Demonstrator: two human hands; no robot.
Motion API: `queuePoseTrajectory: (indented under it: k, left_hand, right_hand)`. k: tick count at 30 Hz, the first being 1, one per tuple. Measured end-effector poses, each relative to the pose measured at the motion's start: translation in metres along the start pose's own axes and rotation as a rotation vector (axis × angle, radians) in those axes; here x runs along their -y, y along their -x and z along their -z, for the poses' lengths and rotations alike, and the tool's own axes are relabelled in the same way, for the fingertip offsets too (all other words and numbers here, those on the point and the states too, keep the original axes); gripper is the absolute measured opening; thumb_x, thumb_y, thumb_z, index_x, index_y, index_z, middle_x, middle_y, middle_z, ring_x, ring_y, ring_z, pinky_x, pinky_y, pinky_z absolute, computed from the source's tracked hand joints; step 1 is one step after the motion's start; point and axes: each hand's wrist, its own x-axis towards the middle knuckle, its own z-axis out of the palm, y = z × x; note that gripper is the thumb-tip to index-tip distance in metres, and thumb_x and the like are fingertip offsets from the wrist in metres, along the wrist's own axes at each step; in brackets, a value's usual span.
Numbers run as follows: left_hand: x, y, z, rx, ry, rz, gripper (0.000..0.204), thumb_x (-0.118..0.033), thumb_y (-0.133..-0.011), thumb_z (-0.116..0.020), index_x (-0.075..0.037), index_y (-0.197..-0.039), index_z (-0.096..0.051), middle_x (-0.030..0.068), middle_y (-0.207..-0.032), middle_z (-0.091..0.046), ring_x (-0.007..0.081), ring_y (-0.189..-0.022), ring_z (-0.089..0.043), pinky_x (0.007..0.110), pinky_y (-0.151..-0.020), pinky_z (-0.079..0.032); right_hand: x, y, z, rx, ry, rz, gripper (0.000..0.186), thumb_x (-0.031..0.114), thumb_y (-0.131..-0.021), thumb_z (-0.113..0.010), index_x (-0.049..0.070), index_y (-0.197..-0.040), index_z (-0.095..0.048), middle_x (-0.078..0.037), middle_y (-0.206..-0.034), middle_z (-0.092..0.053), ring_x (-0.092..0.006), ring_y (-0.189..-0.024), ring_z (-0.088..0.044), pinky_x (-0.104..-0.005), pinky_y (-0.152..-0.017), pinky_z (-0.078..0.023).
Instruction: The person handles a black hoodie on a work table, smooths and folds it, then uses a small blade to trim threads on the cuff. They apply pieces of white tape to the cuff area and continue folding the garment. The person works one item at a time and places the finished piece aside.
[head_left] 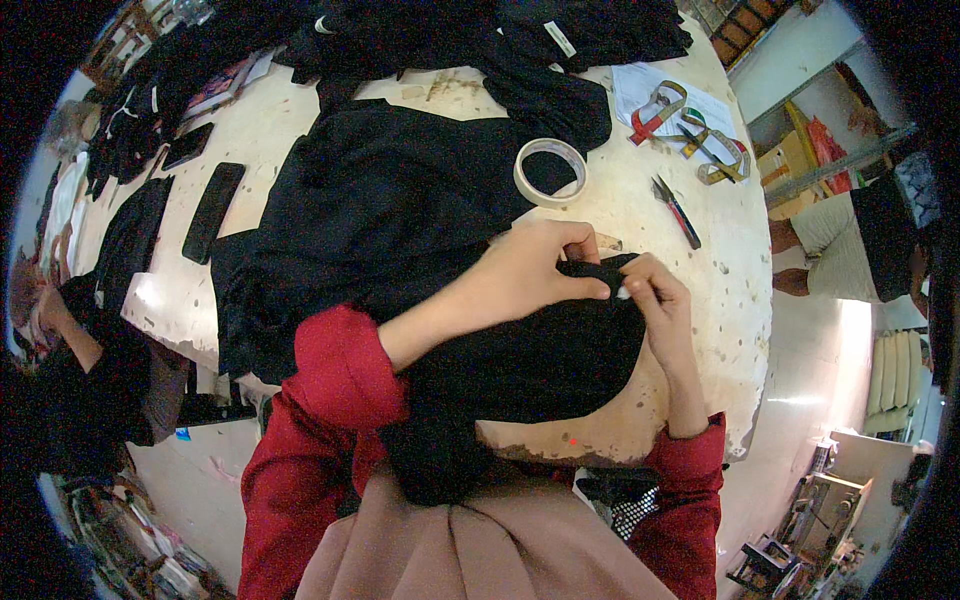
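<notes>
A black garment [390, 190] lies spread over the table and hangs off its front edge toward me. My left hand [535, 268] reaches across it and pinches a fold of the cloth between thumb and fingers. Close beside it on the right, my right hand [657, 297] grips the same raised edge of the garment, with a small white bit showing at the fingertips; what that bit is, I cannot make out. A roll of cream tape [521, 172] rests on the cloth just beyond my left hand.
Right of the garment lie snips [678, 213], a yellow tape measure [738, 160] and a white paper sheet [622, 85]. A black phone-like slab [214, 213] lies to the left. More black garments [420, 35] are heaped at the back. Other people stand at both sides.
</notes>
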Motion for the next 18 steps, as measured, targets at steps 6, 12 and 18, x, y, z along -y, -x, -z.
queuePoseTrajectory:
  k: [6,12,18]
  left_hand:
    - [-0.018,0.033,0.075,0.240,-0.065,0.102,0.022,-0.019,-0.080,-0.072,0.000,-0.088,-0.066,0.0077,-0.076,-0.066,0.0131,-0.071,-0.061,0.028,-0.064,-0.047]
    - [-0.023,0.114,0.098,0.265,-0.178,0.069,0.017,-0.015,-0.086,-0.066,0.001,-0.087,-0.061,0.0070,-0.079,-0.063,0.0133,-0.074,-0.059,0.029,-0.069,-0.047]
    - [-0.030,0.157,0.082,-0.088,0.275,0.316,0.012,-0.012,-0.088,-0.063,-0.001,-0.088,-0.060,-0.0029,-0.079,-0.057,0.0024,-0.074,-0.047,0.019,-0.067,-0.038]
  right_hand:
    - [0.034,0.015,0.026,-0.174,0.325,0.215,0.018,0.015,-0.088,-0.059,0.002,-0.075,-0.055,-0.005,-0.071,-0.052,-0.0189,-0.070,-0.045,-0.0313,-0.075,-0.036]
    - [0.061,0.048,0.023,-0.137,0.363,0.180,0.015,0.013,-0.083,-0.065,0.003,-0.074,-0.058,-0.004,-0.066,-0.051,-0.0192,-0.068,-0.045,-0.0304,-0.072,-0.036]
    - [0.079,0.082,0.001,-0.277,0.018,-0.155,0.015,0.013,-0.084,-0.067,0.002,-0.077,-0.059,0.000,-0.071,-0.053,-0.0097,-0.071,-0.045,-0.0228,-0.064,-0.034]
